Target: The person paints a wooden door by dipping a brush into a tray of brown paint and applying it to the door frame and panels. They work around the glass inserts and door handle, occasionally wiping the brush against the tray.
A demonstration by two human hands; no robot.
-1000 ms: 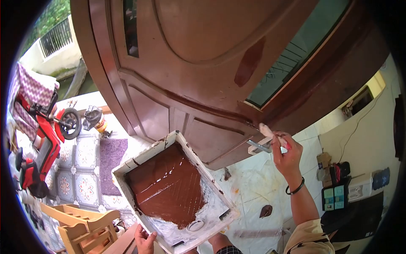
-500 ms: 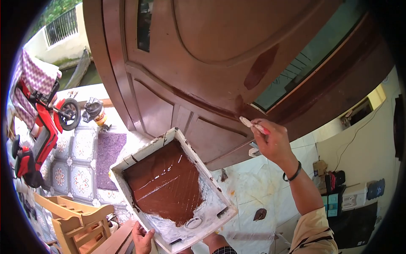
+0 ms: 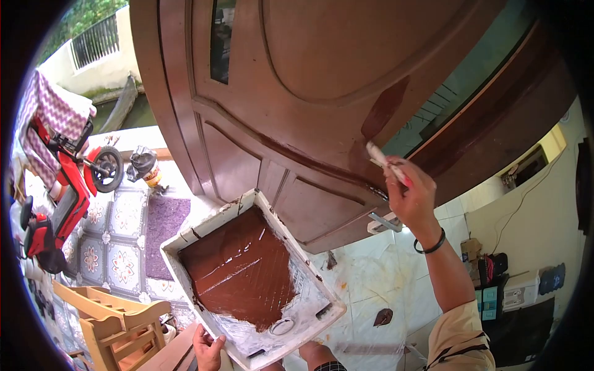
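My right hand (image 3: 413, 193) is closed around a paintbrush (image 3: 377, 154) with a pinkish-red handle. Its pale bristle end touches or nearly touches the brown wooden door (image 3: 322, 49), just under a darker, wet-looking patch (image 3: 385, 112). Below that hand sticks out the metal door handle (image 3: 387, 221). At the bottom, my left hand (image 3: 208, 350) grips the near-left edge of a white paint tray (image 3: 333, 309), thumb on the rim. Reddish-brown paint (image 3: 241, 272) covers most of the tray's floor, and its near-right part shows white.
A red motorbike (image 3: 71, 204) stands at left on patterned tiles beside a purple mat (image 3: 167, 235). Near it sits a bucket with a black bag (image 3: 143, 164). A wooden chair (image 3: 114, 321) is at lower left. Boxes (image 3: 520, 289) line the right wall.
My right hand and the brush have moved slightly right, with the bristles higher on the door near the dark patch. More of the door handle shows. My left hand keeps hold of the tray.
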